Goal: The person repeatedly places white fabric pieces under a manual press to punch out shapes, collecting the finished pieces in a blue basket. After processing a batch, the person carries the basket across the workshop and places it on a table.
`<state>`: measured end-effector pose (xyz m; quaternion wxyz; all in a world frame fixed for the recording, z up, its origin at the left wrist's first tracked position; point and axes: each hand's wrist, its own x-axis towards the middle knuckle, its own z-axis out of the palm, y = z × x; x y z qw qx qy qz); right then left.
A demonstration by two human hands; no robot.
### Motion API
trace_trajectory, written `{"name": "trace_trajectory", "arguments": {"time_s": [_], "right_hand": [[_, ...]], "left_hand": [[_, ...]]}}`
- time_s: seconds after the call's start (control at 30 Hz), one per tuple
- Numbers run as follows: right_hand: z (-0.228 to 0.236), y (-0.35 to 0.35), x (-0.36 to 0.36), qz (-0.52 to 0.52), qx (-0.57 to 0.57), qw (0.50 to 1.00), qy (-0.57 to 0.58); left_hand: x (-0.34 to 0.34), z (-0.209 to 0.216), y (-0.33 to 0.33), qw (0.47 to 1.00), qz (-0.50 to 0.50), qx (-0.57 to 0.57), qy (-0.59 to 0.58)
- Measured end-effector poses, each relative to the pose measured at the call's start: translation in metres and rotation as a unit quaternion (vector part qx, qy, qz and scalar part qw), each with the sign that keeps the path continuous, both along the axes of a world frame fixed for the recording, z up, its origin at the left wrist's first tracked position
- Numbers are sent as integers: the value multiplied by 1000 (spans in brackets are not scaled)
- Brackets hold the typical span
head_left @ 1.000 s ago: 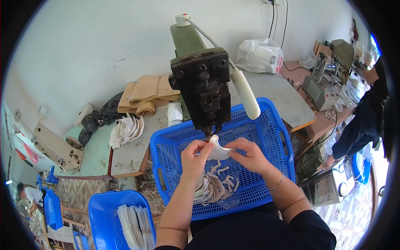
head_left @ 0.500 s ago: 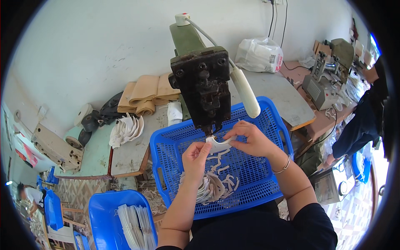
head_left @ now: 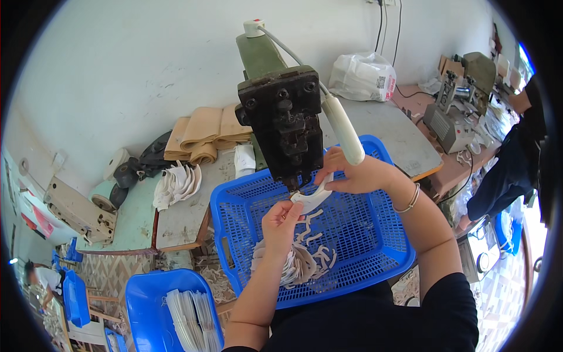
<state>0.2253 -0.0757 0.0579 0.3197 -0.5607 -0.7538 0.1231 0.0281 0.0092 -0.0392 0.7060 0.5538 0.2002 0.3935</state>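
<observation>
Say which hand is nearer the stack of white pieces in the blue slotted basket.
Left. The left hand is just above the stack of white pieces in the picture; the right hand is farther up and to the right of it.

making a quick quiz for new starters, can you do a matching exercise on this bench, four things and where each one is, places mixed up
Things
1. white curved piece
2. white plastic bag
3. tan folded sheets
4. bracelet

Places
A. by the wall, left of the green and black machine
B. around the right forearm
C. held by the left hand and right hand
D. by the wall, right of the machine

Pairs: 1-C, 2-D, 3-A, 4-B
</observation>
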Motion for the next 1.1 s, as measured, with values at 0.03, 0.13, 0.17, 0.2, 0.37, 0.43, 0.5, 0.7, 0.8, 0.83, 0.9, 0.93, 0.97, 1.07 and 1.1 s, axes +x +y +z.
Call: {"name": "trace_trajectory", "arguments": {"time_s": [0.03, 0.13, 0.17, 0.2, 0.37, 0.43, 0.5, 0.7, 0.8, 0.83, 0.9, 0.93, 0.97, 1.07, 1.1], "right_hand": [[3, 2, 1, -2, -7, 1000, -5], [11, 5, 4, -7, -35, 999, -5], [12, 7, 5, -8, -50, 999, 6], [11, 8, 6, -7, -63, 998, 19], [4, 23, 19, 13, -90, 994, 68], [2, 28, 19, 20, -102, 991, 88], [-1, 32, 19, 27, -109, 989, 96], [-9, 5, -1, -17, 7, 999, 38], [-52, -4, 3, -113, 46, 961, 247], [-63, -5, 0, -142, 12, 926, 350], [-76, -11, -4, -46, -63, 841, 535], [-83, -17, -1, -38, -105, 814, 569], [-86, -22, 0, -30, -147, 785, 601], [-88, -23, -17, -79, -125, 826, 544], [-89, -22, -26, -99, -127, 842, 515]], "left_hand": [[0, 1, -1, 1000, 0, 0, 0], [1, 3, -3, 1000, -3, -3, 0], [1, 2, -3, 1000, -6, -7, 0], [0, 2, -3, 1000, -8, -10, 1], [5, -2, -5, 999, -2, -32, -23], [6, -5, -6, 999, 3, -29, -26], [5, -8, -6, 1000, 11, -17, -23], [-11, -28, 1, 999, -17, 25, -43], [-15, -27, -1, 997, -44, 12, -57], [-17, -30, 0, 997, -56, 15, -56], [-20, -40, 2, 995, -82, 20, -55], [-21, -42, 3, 996, -76, 9, -53], [-23, -44, 5, 996, -70, -3, -51], [-24, -42, 5, 974, 113, 192, 30], [-24, -37, 4, 933, 200, 292, 68]]}}
